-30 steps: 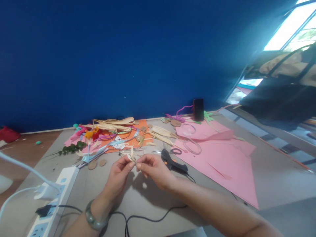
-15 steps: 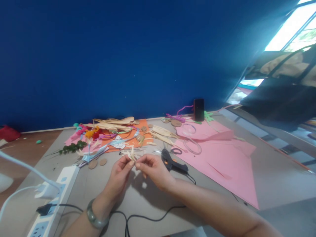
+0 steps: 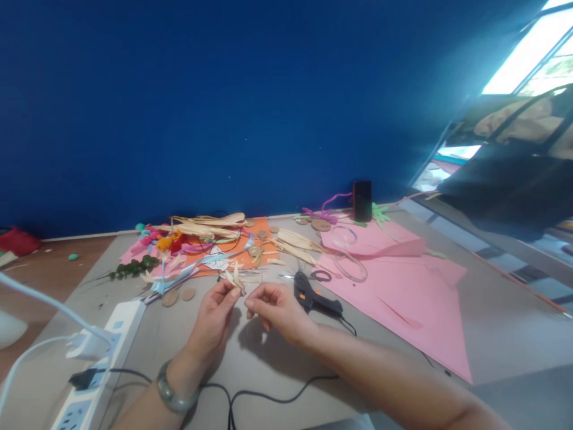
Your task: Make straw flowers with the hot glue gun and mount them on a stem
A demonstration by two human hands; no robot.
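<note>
My left hand (image 3: pixel 218 313) pinches a small pale bunch of raffia strips (image 3: pixel 235 276) between thumb and forefinger, its ends fanning upward. Just to the right, my right hand (image 3: pixel 280 310) is closed, thumb against curled fingers. It sits a small gap away from the bunch; whether anything tiny is in its fingertips I cannot make out. Beside my right hand lies a black glue gun (image 3: pixel 323 303) with its cord running toward me. Scissors (image 3: pixel 320 275) with dark handles rest beyond it. Longer raffia bundles (image 3: pixel 296 245) lie behind my hands.
A white power strip (image 3: pixel 120 321) with plugs stands at left, near wooden discs (image 3: pixel 170 298) and a green leafy sprig (image 3: pixel 132 268). Orange paper (image 3: pixel 272 255) lies behind; pink sheets (image 3: pixel 430 310) cover the right. A phone (image 3: pixel 362 201) leans by the blue wall (image 3: pixel 286 107). Black cable (image 3: pixel 268 394) crosses the front.
My right fingertips have come away from the raffia bunch, opening a small gap. My left hand keeps its pinch on the bunch, which tilts slightly more to the left.
</note>
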